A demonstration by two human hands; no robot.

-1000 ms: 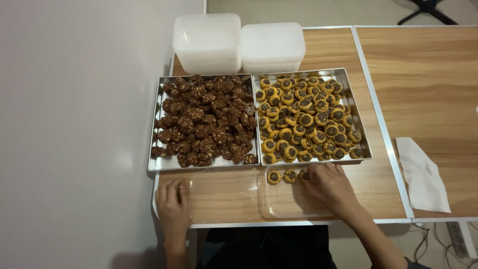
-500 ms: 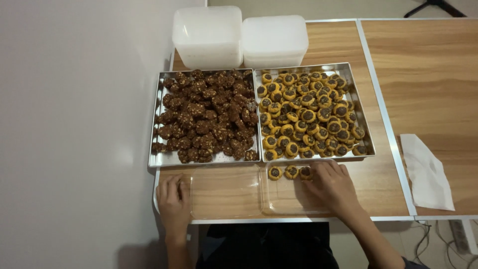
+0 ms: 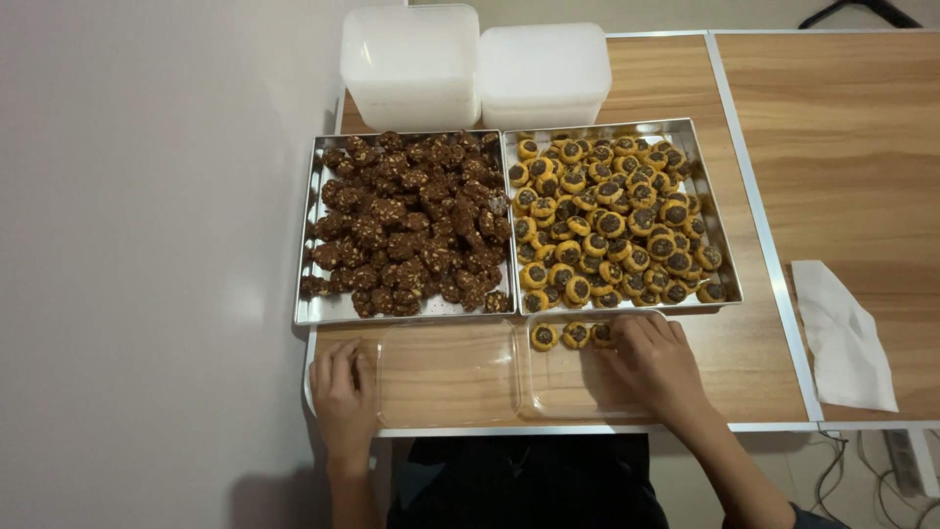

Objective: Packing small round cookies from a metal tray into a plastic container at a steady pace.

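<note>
A clear plastic container (image 3: 509, 377) lies on the wooden table (image 3: 842, 147), just below two metal trays and at the near edge. It is shallow, see-through, hinged open into two flat halves side by side; the wood grain shows through both. Three yellow cookies (image 3: 573, 335) with dark centres sit in a row along the far edge of the container's right half. The right hand (image 3: 654, 362) rests palm down inside that half, fingers loosely spread, fingertips touching the third cookie; whether it pinches the cookie cannot be told. The left hand (image 3: 343, 387) lies flat and released against the container's left edge. The left tray (image 3: 311, 312) holds dark brown cookies; the right tray (image 3: 727, 279) holds yellow ones. Two white tubs (image 3: 480, 64) stand beyond the trays. A white napkin (image 3: 844, 338) lies well right of the container.
</note>
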